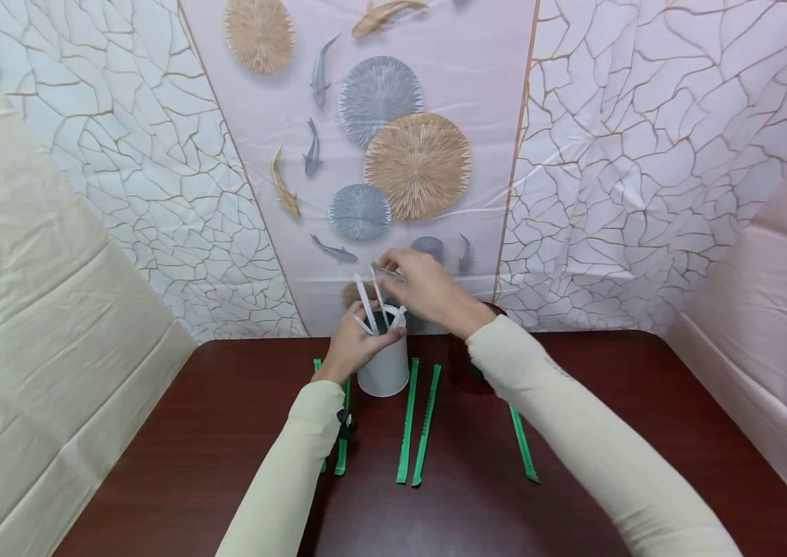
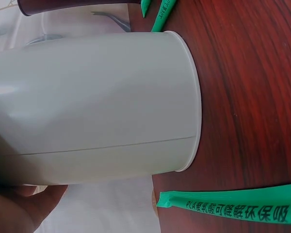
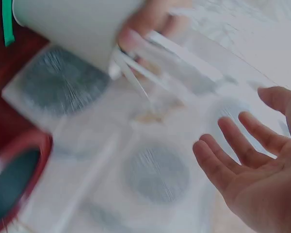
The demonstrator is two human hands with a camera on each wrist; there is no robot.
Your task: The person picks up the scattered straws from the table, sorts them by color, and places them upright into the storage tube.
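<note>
A white cylindrical canister (image 1: 384, 376) stands at the back of the table. My left hand (image 1: 357, 346) grips it around the upper part, near the rim; in the left wrist view the canister's side (image 2: 97, 92) hides most of that hand. Several thin white straw-like sticks (image 1: 366, 300) poke out of its opening. Just above and to the right of the rim is my right hand (image 1: 428, 288). In the right wrist view, the right hand's fingers (image 3: 235, 141) are spread and loosely bent, holding nothing, apart from the blurred sticks.
Green paper-wrapped straws lie on the dark red table: a pair in front of the canister, including one straw (image 1: 408, 425), others by the left forearm, and one (image 1: 523, 445) under the right forearm. A dark red canister (image 3: 41, 145) stands to the right, mostly behind the right arm.
</note>
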